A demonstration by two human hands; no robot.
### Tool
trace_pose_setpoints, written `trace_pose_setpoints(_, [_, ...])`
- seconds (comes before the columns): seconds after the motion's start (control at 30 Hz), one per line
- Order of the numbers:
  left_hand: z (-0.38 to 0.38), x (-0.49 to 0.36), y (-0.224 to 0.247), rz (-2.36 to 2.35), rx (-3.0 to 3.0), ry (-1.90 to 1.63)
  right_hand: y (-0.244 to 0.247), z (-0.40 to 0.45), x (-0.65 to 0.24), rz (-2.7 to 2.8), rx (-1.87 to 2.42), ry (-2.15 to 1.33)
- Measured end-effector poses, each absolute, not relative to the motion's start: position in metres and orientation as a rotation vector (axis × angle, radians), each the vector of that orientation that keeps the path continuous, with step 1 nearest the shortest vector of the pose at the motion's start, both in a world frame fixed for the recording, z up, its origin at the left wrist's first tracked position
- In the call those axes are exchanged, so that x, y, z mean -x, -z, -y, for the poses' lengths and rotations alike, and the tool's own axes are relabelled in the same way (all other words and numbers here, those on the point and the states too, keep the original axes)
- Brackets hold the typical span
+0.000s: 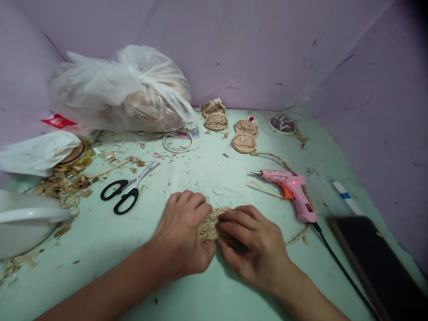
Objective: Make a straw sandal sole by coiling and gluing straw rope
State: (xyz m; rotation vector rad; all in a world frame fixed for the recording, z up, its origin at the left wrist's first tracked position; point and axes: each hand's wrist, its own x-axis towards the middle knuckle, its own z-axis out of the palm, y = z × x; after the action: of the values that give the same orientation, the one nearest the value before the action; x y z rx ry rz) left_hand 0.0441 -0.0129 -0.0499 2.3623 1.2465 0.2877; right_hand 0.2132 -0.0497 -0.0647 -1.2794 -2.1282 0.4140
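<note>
Between my hands, low over the front of the green tabletop, is a woven piece of braided straw cord point(211, 224). My left hand point(185, 232) closes round its left end, the thumb on the near side. My right hand point(256, 243) grips the right end with bent fingers on top and the thumb below; part of the piece is hidden under them. A pink glue gun point(286, 185) with a lit red light lies to the right, its nozzle facing left. Black-handled scissors point(129, 189) lie partly spread to the left of my hands.
Two finished-looking braided straw pieces point(245, 136) point(216, 117) lie at the back. A large plastic bag point(123, 96) stands back left, near a tape ring point(178, 141) and straw scraps point(72, 185). At right are a dark phone-like slab point(374, 263), a cable point(344, 269) and a small round dish point(282, 125).
</note>
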Motion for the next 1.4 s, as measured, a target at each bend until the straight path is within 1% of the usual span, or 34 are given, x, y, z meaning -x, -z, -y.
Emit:
trace_pose_setpoints(0.47, [0.013,-0.045,0.059,-1.176,-2.400,-0.383,0.066,0.051,-0.210,2.033,1.317,-0.413])
trace_pose_setpoints(0.97, [0.012,-0.046,0.061,-1.176,-2.417,-0.380,0.067,0.052,-0.209,2.022,1.332,-0.414])
trace_pose_setpoints(1.4, [0.013,-0.046,0.063,-1.181,-2.411,-0.449,0.071,0.052,-0.208,1.983,1.329,-0.365])
